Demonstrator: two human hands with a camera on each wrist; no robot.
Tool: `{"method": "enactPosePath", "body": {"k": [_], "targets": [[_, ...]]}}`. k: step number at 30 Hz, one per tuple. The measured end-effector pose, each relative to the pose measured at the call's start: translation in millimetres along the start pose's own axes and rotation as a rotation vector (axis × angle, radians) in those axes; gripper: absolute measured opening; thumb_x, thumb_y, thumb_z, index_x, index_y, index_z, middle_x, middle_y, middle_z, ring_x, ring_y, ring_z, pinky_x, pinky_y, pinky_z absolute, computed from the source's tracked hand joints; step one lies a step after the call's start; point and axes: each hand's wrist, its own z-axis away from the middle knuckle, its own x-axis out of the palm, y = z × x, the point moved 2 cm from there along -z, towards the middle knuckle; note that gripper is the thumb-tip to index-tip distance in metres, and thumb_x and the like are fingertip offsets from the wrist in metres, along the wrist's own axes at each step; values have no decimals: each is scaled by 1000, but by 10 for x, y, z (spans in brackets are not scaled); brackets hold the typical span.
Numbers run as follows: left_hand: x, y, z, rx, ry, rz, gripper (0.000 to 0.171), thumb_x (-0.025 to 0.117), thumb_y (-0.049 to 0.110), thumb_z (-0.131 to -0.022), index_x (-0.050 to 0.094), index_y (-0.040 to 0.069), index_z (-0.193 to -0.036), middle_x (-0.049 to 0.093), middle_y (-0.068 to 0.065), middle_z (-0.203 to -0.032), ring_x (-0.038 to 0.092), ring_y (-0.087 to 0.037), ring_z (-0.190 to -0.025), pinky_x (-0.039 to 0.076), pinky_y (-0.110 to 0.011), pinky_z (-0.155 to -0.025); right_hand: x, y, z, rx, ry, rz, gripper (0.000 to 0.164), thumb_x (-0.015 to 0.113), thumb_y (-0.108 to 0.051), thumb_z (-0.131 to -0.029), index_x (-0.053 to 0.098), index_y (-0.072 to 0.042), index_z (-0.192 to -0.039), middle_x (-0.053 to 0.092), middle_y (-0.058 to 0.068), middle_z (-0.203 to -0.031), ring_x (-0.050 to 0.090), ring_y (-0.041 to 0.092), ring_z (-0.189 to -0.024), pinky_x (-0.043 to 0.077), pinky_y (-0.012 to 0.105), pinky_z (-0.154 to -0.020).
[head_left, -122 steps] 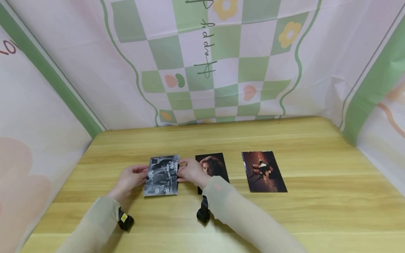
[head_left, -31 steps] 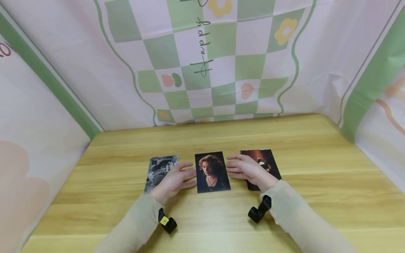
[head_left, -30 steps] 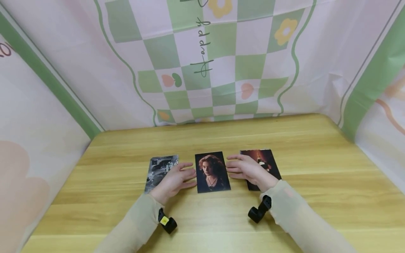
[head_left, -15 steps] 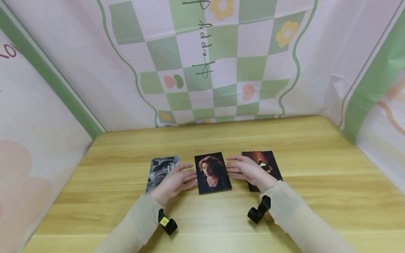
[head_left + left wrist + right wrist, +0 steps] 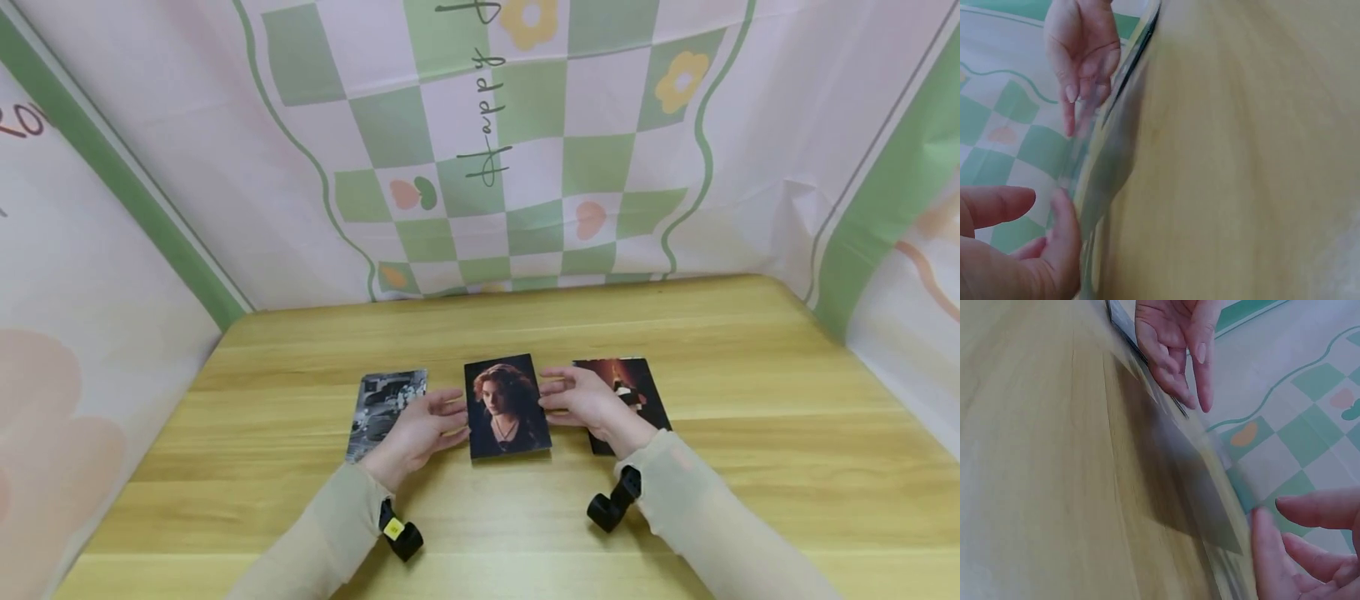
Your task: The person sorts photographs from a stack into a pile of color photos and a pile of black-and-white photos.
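In the head view a portrait photo card is raised a little off the table between my two hands, its far side tipped up. Fingers of my left hand touch its left edge, and those of my right hand touch its right edge. Both wrist views show the card blurred and nearly edge-on, with a dark shadow or reflection on the wood under it. A black-and-white photo card lies partly hidden behind my left hand. Another dark reddish photo card is partly covered by my right hand.
The wooden table carries the cards in a row. A fabric backdrop with green and white checks hangs behind its far edge, and more printed fabric stands at both sides. A small black camera is strapped to each wrist.
Over the last half second the middle portrait card has come up from the table between my hands. Earlier, both hands were at the black-and-white card, then moved right to the portrait.
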Motion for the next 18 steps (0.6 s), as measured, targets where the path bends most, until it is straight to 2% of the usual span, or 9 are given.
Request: {"method": "enactPosePath", "body": {"k": [6, 10, 14, 18], "targets": [[53, -3, 5, 33, -13, -59, 48, 51, -7, -92, 38, -8, -139, 50, -28, -128, 61, -15, -93, 54, -38, -93, 9, -30, 38, 6, 8, 63, 61, 59, 0, -90, 31, 1, -145, 47, 30, -132, 63, 23, -101, 60, 35, -79], [120, -13, -24, 71, 7, -66, 48, 51, -11, -89, 41, -9, -137, 53, -28, -123, 61, -13, -86, 57, -35, -88, -34, -38, 74, -1, 13, 88, 62, 60, 0, -89, 32, 1, -144, 49, 29, -127, 63, 17, -91, 60, 33, -74], [247, -16, -76, 91, 26, -81, 50, 53, -14, -86, 44, -8, -135, 56, -25, -117, 62, -12, -84, 59, -32, -82, -144, -24, 130, 1, 30, 135, 61, 60, 1, -89, 32, 2, -144, 52, 25, -120, 62, 12, -80, 60, 31, -69], [406, -7, -132, 88, 43, -99, 54, 57, -16, -83, 47, -6, -135, 57, -21, -115, 62, -13, -86, 60, -32, -80, -284, -9, 185, -1, 45, 191, 62, 60, 1, -89, 31, 4, -143, 53, 25, -118, 62, 13, -81, 61, 33, -70]]}}
